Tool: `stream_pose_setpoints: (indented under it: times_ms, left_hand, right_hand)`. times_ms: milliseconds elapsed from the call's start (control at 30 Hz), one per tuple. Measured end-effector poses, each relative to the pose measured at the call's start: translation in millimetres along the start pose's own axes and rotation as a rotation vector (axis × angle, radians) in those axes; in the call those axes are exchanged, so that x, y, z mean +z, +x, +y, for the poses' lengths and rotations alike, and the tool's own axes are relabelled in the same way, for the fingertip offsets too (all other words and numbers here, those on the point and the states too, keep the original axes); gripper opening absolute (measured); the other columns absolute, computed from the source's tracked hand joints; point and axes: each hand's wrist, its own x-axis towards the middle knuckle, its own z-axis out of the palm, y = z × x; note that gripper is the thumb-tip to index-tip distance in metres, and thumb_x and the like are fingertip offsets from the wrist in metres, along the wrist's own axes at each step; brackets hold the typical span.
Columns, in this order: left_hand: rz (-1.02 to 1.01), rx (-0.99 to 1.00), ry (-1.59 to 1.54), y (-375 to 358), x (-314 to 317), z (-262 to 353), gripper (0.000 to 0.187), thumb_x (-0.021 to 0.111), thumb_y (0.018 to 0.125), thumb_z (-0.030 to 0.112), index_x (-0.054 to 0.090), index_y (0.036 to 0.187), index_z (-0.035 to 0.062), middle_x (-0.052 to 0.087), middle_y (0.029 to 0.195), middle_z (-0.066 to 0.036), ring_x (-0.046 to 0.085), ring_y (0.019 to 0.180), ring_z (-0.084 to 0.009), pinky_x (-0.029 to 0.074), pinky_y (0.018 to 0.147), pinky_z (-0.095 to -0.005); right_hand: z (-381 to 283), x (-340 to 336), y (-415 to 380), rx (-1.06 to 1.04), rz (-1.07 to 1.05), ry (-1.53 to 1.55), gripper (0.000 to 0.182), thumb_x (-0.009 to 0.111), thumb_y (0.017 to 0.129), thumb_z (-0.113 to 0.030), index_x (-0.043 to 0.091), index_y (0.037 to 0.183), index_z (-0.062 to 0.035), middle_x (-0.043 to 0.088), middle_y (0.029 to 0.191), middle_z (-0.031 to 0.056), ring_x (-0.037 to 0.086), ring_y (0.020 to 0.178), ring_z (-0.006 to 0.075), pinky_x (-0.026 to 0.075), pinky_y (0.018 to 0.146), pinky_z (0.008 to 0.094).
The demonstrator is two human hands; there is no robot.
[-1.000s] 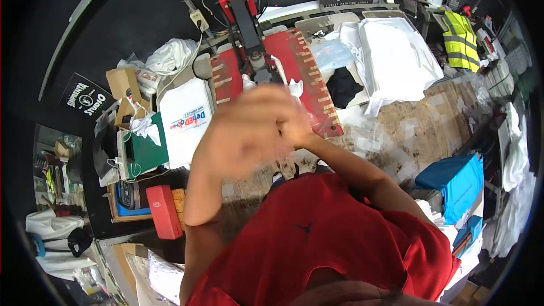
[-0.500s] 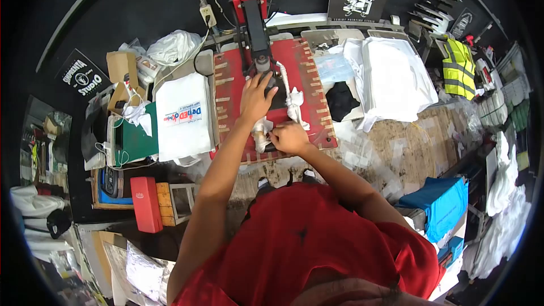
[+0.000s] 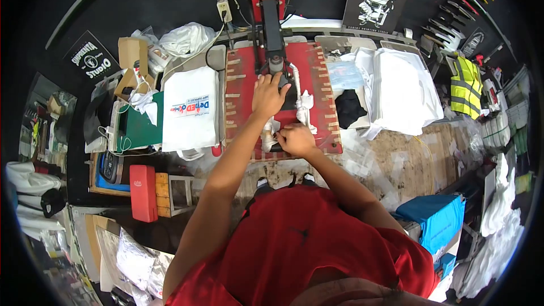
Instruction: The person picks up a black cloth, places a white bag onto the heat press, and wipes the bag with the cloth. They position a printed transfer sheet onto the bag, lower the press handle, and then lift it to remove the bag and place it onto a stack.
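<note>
A red and black heat press (image 3: 275, 34) with a lit digital display stands at the back of the bench, over a red taped base (image 3: 240, 88). My left hand (image 3: 269, 97) lies on top of the press with its fingers stretched and slightly apart, just below the grey knob (image 3: 276, 64). Nearer to me, my right hand (image 3: 297, 139) has its fingers curled at the front of the wrapped press handle (image 3: 268, 137). Part of the handle is hidden behind that hand. Pale wrapping also covers the handle's right arm (image 3: 298, 88).
Left of the press lie a printed white bag (image 3: 190, 110), a green board (image 3: 150, 127) and an open cardboard box (image 3: 133, 54). To the right are a black cloth (image 3: 350, 107) and stacked white fabric (image 3: 405, 90). A red box (image 3: 143, 192) rests on a wooden stool (image 3: 162, 195).
The whole view has shifted, so the press and bench appear farther right. Both hands keep nearly the same places on the press.
</note>
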Motion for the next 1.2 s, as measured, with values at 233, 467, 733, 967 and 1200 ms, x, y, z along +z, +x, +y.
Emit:
stream_pose_setpoints:
  times_ms: [233, 467, 733, 967, 1200]
  left_hand:
    - [0.01, -0.006, 0.024, -1.0, 1.4, -0.6, 0.048, 0.061, 0.09, 0.04, 0.058, 0.125, 0.006, 0.059, 0.104, -0.014, 0.053, 0.104, -0.0324, 0.043, 0.091, -0.0445]
    - [0.013, -0.004, 0.023, 0.0, 1.3, 0.7, 0.049, 0.06, 0.091, 0.04, 0.058, 0.125, 0.006, 0.059, 0.105, -0.014, 0.053, 0.104, -0.0327, 0.042, 0.092, -0.0451]
    - [0.035, 0.007, 0.038, -1.9, 5.5, -2.4, 0.049, 0.059, 0.092, 0.041, 0.057, 0.128, 0.0073, 0.058, 0.102, -0.013, 0.053, 0.103, -0.0326, 0.042, 0.089, -0.0447]
    - [0.002, -0.004, 0.045, -2.1, 0.2, 2.9, 0.049, 0.059, 0.092, 0.04, 0.057, 0.127, 0.0052, 0.058, 0.104, -0.014, 0.052, 0.106, -0.0328, 0.042, 0.093, -0.0446]
    - [-0.015, -0.017, 0.031, -1.0, 0.7, 1.8, 0.05, 0.058, 0.092, 0.04, 0.057, 0.128, 0.0056, 0.058, 0.106, -0.015, 0.051, 0.107, -0.0334, 0.041, 0.094, -0.045]
  right_hand:
    - [0.1, -2.3, 2.1, 0.013, -0.026, 0.014, 0.026, 0.06, 0.084, -0.024, 0.068, 0.068, -0.0053, 0.067, 0.074, 0.0114, 0.066, 0.076, 0.0289, 0.053, 0.073, 0.0419]
    - [-0.4, -2.0, -0.1, 0.013, -0.019, 0.021, 0.026, 0.061, 0.084, -0.025, 0.069, 0.069, -0.0046, 0.067, 0.074, 0.0116, 0.066, 0.075, 0.0289, 0.052, 0.074, 0.0413]
    - [0.2, -1.4, 0.4, 0.004, -0.017, 0.021, 0.026, 0.061, 0.084, -0.025, 0.069, 0.07, -0.0046, 0.067, 0.075, 0.0119, 0.066, 0.075, 0.0294, 0.053, 0.074, 0.042]
    - [0.8, -1.2, -0.1, 0.016, -0.029, 0.026, 0.026, 0.061, 0.084, -0.026, 0.069, 0.071, -0.0044, 0.068, 0.077, 0.0126, 0.066, 0.077, 0.0299, 0.053, 0.075, 0.0424]
    - [0.1, -2.5, 0.0, 0.031, -0.036, 0.035, 0.026, 0.061, 0.084, -0.025, 0.069, 0.071, -0.0041, 0.068, 0.078, 0.0126, 0.066, 0.078, 0.0302, 0.052, 0.077, 0.042]
